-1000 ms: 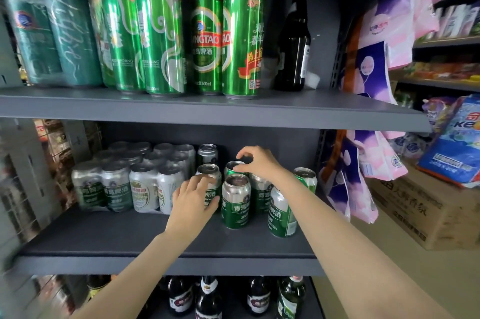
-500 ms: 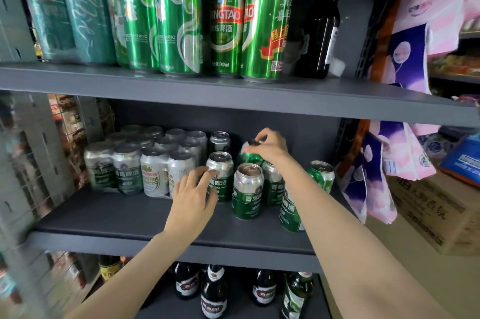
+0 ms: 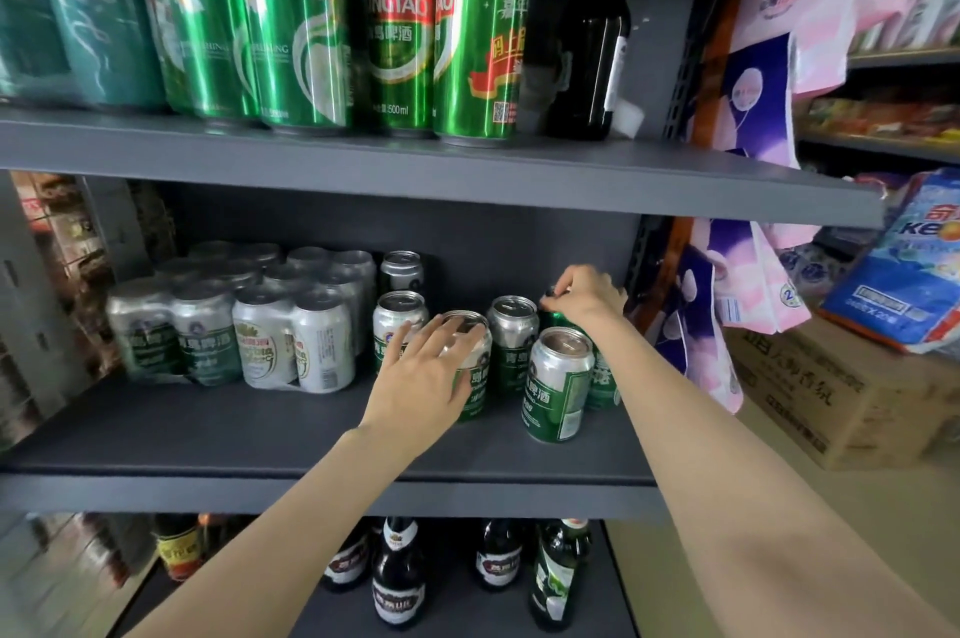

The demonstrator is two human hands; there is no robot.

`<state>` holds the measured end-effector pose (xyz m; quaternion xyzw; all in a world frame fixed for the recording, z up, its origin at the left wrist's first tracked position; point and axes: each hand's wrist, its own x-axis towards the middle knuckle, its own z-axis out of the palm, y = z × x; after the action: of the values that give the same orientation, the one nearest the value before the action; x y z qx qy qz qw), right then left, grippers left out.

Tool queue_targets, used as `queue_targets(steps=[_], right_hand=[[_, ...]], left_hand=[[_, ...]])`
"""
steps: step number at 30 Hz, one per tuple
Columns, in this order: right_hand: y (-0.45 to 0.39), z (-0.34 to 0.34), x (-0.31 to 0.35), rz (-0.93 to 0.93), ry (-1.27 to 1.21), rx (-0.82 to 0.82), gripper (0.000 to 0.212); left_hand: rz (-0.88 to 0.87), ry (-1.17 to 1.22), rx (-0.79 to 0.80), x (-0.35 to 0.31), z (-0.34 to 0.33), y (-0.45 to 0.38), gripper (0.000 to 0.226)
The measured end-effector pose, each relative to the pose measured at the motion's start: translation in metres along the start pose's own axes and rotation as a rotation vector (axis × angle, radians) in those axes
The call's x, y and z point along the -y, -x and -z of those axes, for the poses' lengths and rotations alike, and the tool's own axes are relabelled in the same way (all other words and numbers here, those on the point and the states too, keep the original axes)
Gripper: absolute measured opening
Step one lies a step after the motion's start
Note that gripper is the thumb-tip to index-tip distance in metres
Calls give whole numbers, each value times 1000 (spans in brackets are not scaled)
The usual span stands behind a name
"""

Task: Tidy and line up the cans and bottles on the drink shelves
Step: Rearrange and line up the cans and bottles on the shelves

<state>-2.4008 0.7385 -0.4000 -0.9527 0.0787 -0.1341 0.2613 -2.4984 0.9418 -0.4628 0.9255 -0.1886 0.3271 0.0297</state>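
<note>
On the grey middle shelf (image 3: pixel 208 435) stand several loose silver-and-green beer cans. My left hand (image 3: pixel 426 377) wraps over the top and side of one front can (image 3: pixel 475 377). My right hand (image 3: pixel 587 297) pinches the top of a green can (image 3: pixel 555 319) at the back right. That can is mostly hidden behind another front can (image 3: pixel 558 388). More cans stand between my hands (image 3: pixel 511 341) and to the left (image 3: pixel 397 325). A shrink-wrapped pack of cans (image 3: pixel 234 325) fills the shelf's left side.
Tall green cans (image 3: pixel 395 24) and a dark bottle (image 3: pixel 592 40) stand on the upper shelf. Beer bottles (image 3: pixel 397 575) line the shelf below. Pink and purple packs (image 3: pixel 753 81) hang at the right, above a cardboard box (image 3: pixel 831 393).
My left hand has shifted right from the can beside the pack onto the front can. My right hand has moved the green can to the right. The view has come closer.
</note>
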Motion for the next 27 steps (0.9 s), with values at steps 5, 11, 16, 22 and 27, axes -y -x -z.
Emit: queue_targets(steps=[5,11,16,22,27], right_hand=[[1,17,-7,52,10,137,21],[67,34,-46,36,-256,334,83],[79,27,-40,128,-215,358,88],[81,18,-27,198,-217,365,91],[82,13,-28,190,-95,369,109]], left_hand=[[-5,-37,-39,-1,0,-3,55],[-67,-29,250,-29,5,-35,59],[-18,-236,460,-46,-7,-47,71],[70,-295,429,-45,-11,-52,78],[6,-258,419,-39,-10,-54,76]])
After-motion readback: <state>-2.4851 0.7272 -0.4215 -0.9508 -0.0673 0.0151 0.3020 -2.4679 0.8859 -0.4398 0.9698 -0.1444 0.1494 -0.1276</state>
